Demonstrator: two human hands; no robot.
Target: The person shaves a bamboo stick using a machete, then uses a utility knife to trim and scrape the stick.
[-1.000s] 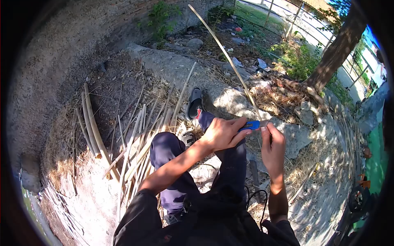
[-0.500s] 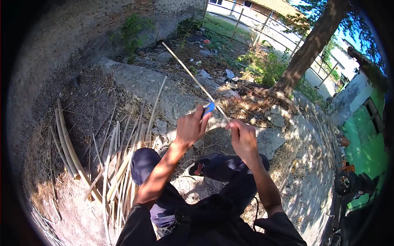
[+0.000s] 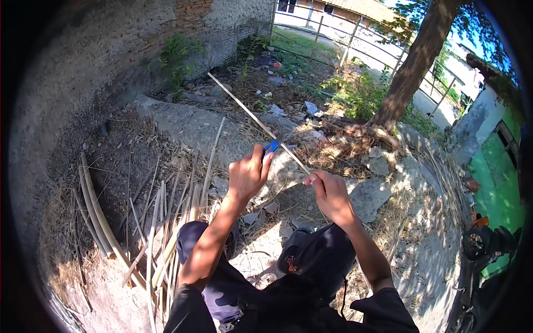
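My left hand (image 3: pixel 245 175) is closed around a small blue-handled knife (image 3: pixel 271 146), its blade hard to make out. The knife lies against a long, thin, pale bamboo strip (image 3: pixel 241 105). Lower down to the right, my right hand (image 3: pixel 331 194) pinches the near end of that strip between thumb and fingers. From there the strip slants up and away to the left, its far end free in the air above the ground.
Several pale strips (image 3: pixel 152 238) lie heaped by my left leg, beside thicker curved poles (image 3: pixel 97 205). Stones (image 3: pixel 377 164) and dry grass cover the ground ahead. A tree trunk (image 3: pixel 413 66) stands at the right, a rough wall (image 3: pixel 111 61) at the left.
My left hand and the knife have shifted left along the strip, away from my right hand. The strip's far end has dropped slightly and moved left. My right foot has shifted.
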